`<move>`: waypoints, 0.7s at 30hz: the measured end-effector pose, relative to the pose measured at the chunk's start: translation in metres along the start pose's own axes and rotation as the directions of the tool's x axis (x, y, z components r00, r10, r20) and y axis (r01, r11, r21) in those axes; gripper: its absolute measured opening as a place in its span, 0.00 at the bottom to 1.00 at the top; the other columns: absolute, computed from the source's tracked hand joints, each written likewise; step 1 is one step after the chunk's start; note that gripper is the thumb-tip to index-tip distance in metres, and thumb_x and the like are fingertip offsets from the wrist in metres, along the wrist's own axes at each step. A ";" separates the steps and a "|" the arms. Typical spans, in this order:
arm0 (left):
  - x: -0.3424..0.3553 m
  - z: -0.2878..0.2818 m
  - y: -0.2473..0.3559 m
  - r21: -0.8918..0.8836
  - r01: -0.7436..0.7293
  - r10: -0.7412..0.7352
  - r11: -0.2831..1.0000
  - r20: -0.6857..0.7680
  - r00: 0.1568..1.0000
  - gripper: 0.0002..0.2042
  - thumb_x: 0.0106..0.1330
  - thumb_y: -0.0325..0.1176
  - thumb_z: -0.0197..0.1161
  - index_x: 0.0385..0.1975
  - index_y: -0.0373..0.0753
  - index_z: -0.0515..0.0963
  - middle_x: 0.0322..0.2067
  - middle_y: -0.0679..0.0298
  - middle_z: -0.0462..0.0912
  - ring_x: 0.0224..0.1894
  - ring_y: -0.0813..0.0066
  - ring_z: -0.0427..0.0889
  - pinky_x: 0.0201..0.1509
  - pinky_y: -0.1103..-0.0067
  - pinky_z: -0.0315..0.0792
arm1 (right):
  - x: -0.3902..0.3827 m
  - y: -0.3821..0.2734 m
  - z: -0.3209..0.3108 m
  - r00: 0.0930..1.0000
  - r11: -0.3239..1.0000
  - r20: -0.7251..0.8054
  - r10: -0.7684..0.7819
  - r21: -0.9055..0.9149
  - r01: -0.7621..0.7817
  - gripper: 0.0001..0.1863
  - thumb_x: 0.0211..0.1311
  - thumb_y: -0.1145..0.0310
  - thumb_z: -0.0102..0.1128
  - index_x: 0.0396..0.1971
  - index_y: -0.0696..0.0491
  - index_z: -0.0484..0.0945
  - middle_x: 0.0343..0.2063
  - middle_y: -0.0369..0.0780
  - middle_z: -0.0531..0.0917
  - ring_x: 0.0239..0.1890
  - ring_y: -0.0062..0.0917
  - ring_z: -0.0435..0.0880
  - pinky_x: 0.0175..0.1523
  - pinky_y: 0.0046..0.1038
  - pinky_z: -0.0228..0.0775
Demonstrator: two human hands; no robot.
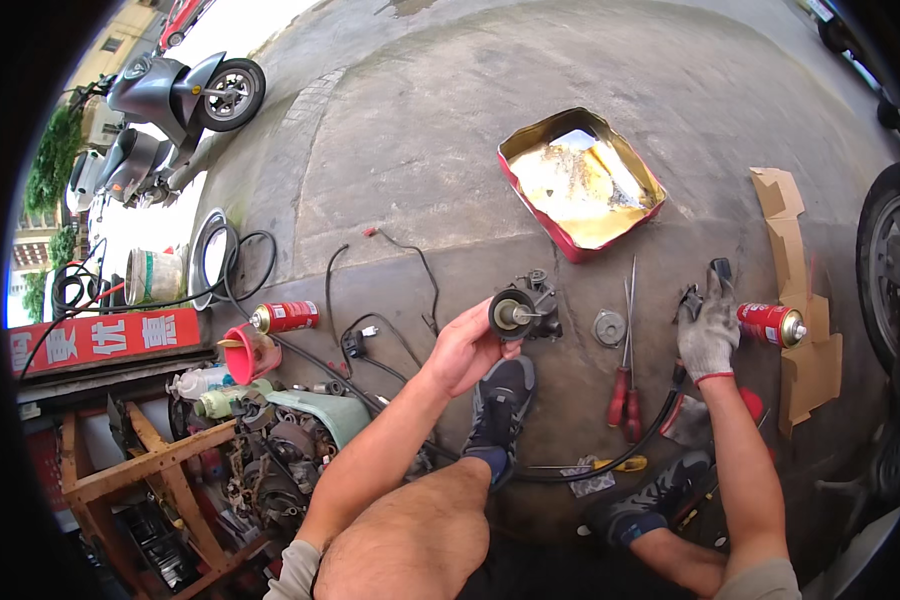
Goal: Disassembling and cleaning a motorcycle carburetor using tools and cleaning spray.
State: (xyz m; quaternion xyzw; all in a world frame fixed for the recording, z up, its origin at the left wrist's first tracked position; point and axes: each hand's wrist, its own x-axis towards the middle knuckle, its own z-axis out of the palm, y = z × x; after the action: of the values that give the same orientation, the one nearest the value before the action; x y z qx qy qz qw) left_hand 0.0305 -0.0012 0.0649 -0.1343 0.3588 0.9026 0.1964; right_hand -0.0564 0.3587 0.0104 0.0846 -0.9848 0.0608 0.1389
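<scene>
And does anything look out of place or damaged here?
Yes: the red tin has a bent, uneven rim and a stained inside. The left spray can and the right spray can, beside the gloved right hand, lie on their sides rather than upright.

On the floor (400,170), the pan (532,212), ahead and right of the machine part (539,308) in the left grip (465,350). Between that part and the right grip (708,335), a cover (608,328), two screwdrivers (618,400) to its right. Right of that grip, a spray can (763,324) by cardboard (810,385); at left, a second can (290,316) beyond a tub (264,350).
</scene>
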 end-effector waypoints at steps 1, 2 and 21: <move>0.001 0.005 -0.002 -0.001 0.007 -0.007 1.000 0.001 1.000 0.17 0.78 0.41 0.49 0.52 0.34 0.75 0.42 0.62 0.78 0.37 0.72 0.71 0.41 0.74 0.67 | 0.009 -0.015 -0.013 0.991 0.978 0.122 0.049 0.193 -0.072 0.28 0.63 0.65 0.63 0.63 0.55 0.72 0.51 0.55 0.81 0.53 0.47 0.82 0.60 0.42 0.73; 0.001 0.009 -0.003 0.008 0.006 -0.006 1.000 -0.015 1.000 0.16 0.80 0.40 0.48 0.55 0.35 0.73 0.42 0.63 0.78 0.38 0.74 0.72 0.43 0.75 0.69 | 0.016 -0.034 -0.026 0.965 0.914 0.250 0.072 0.370 -0.164 0.26 0.62 0.68 0.63 0.61 0.54 0.74 0.49 0.53 0.83 0.52 0.44 0.84 0.59 0.40 0.74; 0.001 0.016 -0.024 0.138 0.044 -0.039 0.989 -0.044 0.998 0.18 0.80 0.46 0.51 0.55 0.36 0.72 0.41 0.64 0.78 0.37 0.76 0.74 0.40 0.79 0.69 | -0.003 -0.162 -0.047 0.772 0.352 0.631 -0.080 0.742 -0.570 0.16 0.61 0.67 0.70 0.47 0.53 0.79 0.39 0.42 0.86 0.44 0.31 0.87 0.51 0.34 0.78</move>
State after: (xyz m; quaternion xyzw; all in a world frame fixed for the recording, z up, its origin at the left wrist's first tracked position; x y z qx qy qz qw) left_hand 0.0388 0.0259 0.0618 -0.1464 0.4219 0.8682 0.2165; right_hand -0.0117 0.2076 0.0705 0.0012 -0.7765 0.5817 -0.2423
